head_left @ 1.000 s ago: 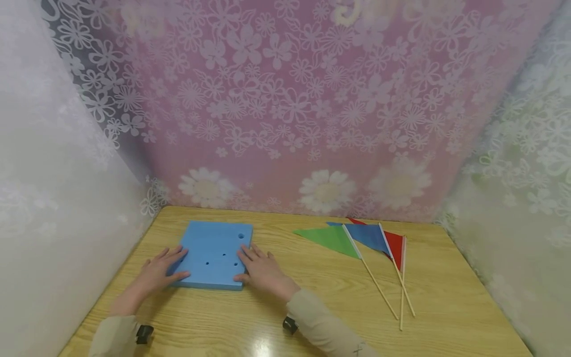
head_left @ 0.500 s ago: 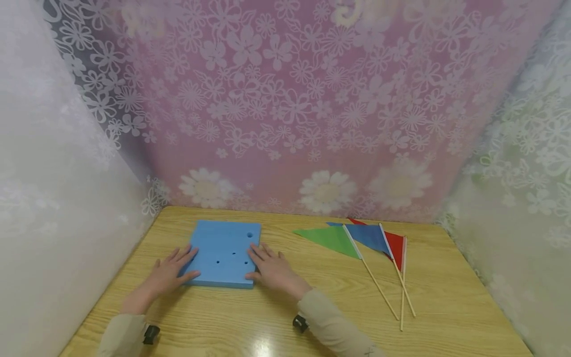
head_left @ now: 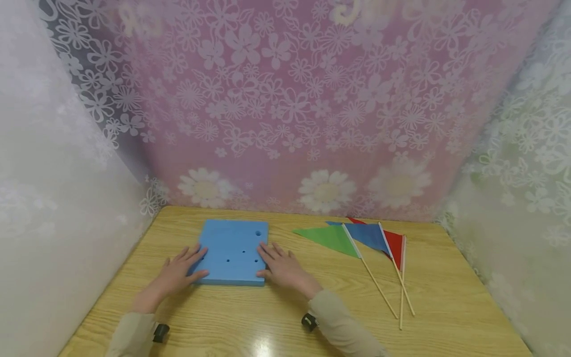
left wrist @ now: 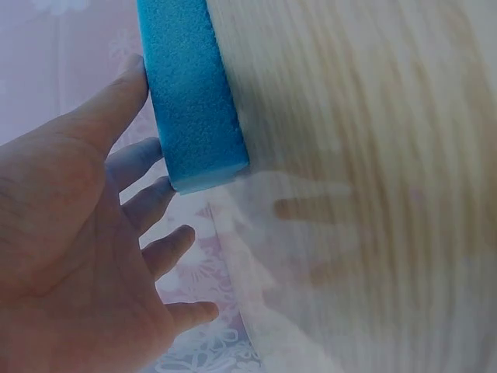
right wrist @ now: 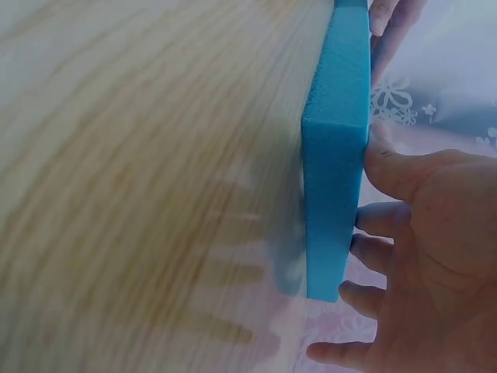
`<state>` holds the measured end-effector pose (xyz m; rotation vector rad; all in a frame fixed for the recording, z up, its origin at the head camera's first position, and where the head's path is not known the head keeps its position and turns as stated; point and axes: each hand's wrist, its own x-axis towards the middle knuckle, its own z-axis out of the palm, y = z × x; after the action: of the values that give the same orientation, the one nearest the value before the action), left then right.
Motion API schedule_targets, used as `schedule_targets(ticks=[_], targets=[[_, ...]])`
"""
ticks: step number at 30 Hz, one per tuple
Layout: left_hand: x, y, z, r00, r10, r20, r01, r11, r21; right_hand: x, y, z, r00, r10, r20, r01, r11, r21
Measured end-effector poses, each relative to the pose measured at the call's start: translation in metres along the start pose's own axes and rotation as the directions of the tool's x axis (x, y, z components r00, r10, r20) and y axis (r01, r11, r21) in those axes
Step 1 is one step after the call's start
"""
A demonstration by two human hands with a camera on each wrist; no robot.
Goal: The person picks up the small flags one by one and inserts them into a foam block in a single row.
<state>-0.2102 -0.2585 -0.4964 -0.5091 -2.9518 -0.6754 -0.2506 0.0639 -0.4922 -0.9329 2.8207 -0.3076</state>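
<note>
A flat blue foam board (head_left: 232,243) with several small holes lies on the table in the head view. My left hand (head_left: 175,274) rests on its left edge, fingers spread and fairly straight. On the opposite edge my right hand (head_left: 286,269) touches the board's top with its thumb and fingertips. In the left wrist view, the thumb and some fingers of the left hand (left wrist: 85,225) meet the board's upper face (left wrist: 190,93). The right wrist view shows the right hand (right wrist: 435,256) lying likewise along the board (right wrist: 332,194), with its fingers not curled round the side.
To the right lie a green pennant flag (head_left: 330,239), a blue one (head_left: 368,234) and a red one (head_left: 396,248), their thin wooden sticks partly crossing. The wooden table (head_left: 232,317) is bounded by flowered cloth (head_left: 290,124) at the back and sides.
Both hands and the blue foam board have slid to the right across the table, farther from the left edge and closer to the green flag. The flags stay where they were.
</note>
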Motion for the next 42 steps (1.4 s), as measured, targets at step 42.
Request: schedule_targets(ticks=[42], targets=[[0.035,0.054,0.020,0.986,0.029,0.165,-0.019,0.998,-0.060,-0.054,0.064,-0.007,0.999,0.025,-0.046,-0.021,0.995,0.094]])
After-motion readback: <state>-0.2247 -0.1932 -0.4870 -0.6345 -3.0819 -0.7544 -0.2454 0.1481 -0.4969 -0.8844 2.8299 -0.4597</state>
